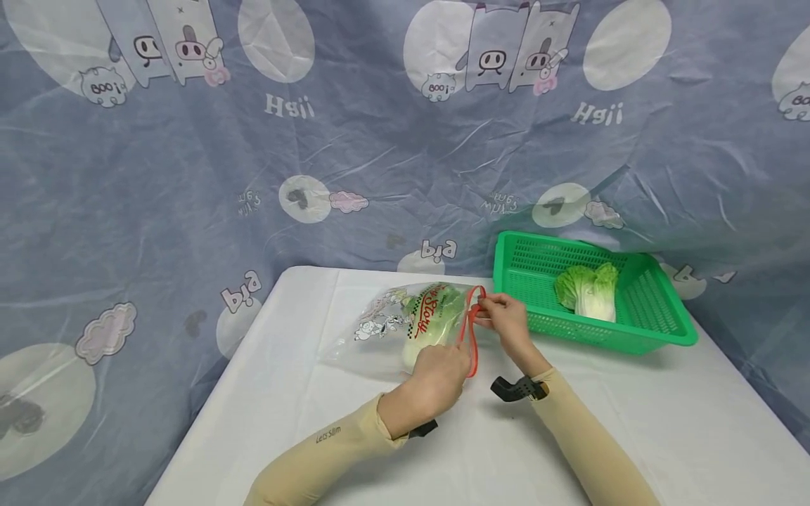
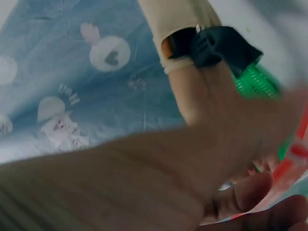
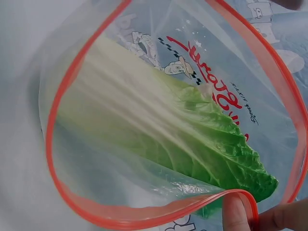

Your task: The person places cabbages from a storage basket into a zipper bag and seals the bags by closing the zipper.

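**Two hands at the mouth of a zip bag**

While the head view looked down on the white counter (image 1: 633, 422), the clear zip bag (image 1: 405, 323) lay near its middle with a cabbage leaf (image 1: 430, 330) inside. The left hand (image 1: 436, 383) pinched the near end of the red zip strip, and the right hand (image 1: 506, 320) pinched its far end. A green basket (image 1: 658, 330) stood to the right, holding another cabbage piece (image 1: 591, 292).

From the left wrist, the view was blurred: the left hand (image 2: 240, 192) curled its fingers against the red strip (image 2: 288, 166).

From the right wrist, the bag's mouth gaped wide; the cabbage leaf (image 3: 192, 134) lay within, and the right hand's fingertips (image 3: 236, 211) pinched the red strip (image 3: 159, 211).
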The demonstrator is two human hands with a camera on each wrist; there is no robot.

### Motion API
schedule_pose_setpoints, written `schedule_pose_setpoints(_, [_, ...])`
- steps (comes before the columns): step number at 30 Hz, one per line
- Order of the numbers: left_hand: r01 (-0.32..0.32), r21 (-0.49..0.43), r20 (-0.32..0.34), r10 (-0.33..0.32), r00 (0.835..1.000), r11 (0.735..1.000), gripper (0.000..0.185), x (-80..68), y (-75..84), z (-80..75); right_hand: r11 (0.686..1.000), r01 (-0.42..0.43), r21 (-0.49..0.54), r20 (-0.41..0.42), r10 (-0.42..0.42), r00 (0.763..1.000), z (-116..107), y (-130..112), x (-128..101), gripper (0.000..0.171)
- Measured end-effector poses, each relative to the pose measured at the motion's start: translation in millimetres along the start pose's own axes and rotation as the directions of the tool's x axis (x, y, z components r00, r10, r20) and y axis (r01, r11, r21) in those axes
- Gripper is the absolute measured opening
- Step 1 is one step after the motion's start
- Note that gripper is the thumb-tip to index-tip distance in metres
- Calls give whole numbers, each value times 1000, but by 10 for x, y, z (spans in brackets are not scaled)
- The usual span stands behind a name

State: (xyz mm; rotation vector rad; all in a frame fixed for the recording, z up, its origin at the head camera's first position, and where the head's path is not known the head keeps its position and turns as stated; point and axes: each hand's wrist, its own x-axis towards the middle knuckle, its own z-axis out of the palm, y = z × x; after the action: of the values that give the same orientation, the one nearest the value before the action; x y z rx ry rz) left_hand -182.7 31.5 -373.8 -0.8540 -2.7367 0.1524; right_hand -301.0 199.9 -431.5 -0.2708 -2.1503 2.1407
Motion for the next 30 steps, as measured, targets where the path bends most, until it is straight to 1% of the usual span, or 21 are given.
schedule_pose_setpoints(2, [21,60,-67,-17,998,998,19,-16,52,17,1000,18,-14,-4,-18,1000,-6,-5,1,29])
schedule_pose_setpoints(3, [37,71,-94,-30,995,997,14,-16,57,24,999,28,-19,-5,-28,1000,-8,-9,-1,28])
schedule_pose_setpoints(5, [62,70,-114,-54,992,996,13,-10,29,27,998,51,-25,-9,-52,999,-12,-16,-7,27])
schedule_pose_setpoints(7, [76,54,-104,-70,992,996,14,-6,-37,-5,996,78,-36,-10,-79,997,-16,-28,-21,25])
schedule_pose_setpoints(9, [83,26,-96,-80,992,996,17,-6,-129,-53,993,107,-47,-10,-108,994,-22,-48,-42,24])
schedule_pose_setpoints(11, [90,6,-105,-89,990,996,19,-13,-244,-119,988,141,-67,-8,-142,990,-30,-77,-67,25])
schedule_pose_setpoints(13, [108,-28,-124,-111,986,994,21,-28,-373,-194,980,180,-89,-13,-182,983,-37,-119,-99,26])
schedule_pose_setpoints(15, [129,-65,-169,-138,976,990,21,-50,-513,-266,970,220,-104,-22,-224,974,-50,-174,-132,27])
schedule_pose_setpoints(17, [150,-123,-210,-173,962,981,21,-72,-654,-342,958,264,-114,-35,-270,962,-64,-245,-175,28])
schedule_pose_setpoints(20, [166,-245,-247,-227,942,955,15,-103,-846,-454,940,327,-96,-59,-333,941,-94,-365,-250,28])
schedule_pose_setpoints(23, [174,-383,-250,-284,926,907,8,-119,-1008,-535,924,380,-49,-86,-383,920,-134,-490,-318,25])
schedule_pose_setpoints(25, [172,-454,-252,-312,916,874,5,-118,-1094,-572,914,406,-26,-96,-406,909,-168,-568,-351,23])
schedule_pose_setpoints(28, [153,-539,-274,-345,898,828,6,-95,-1200,-583,903,430,-9,-93,-429,899,-212,-681,-392,23])
schedule_pose_setpoints(30, [127,-585,-300,-360,883,801,8,-71,-1252,-578,902,431,-18,-91,-431,898,-228,-748,-420,22])
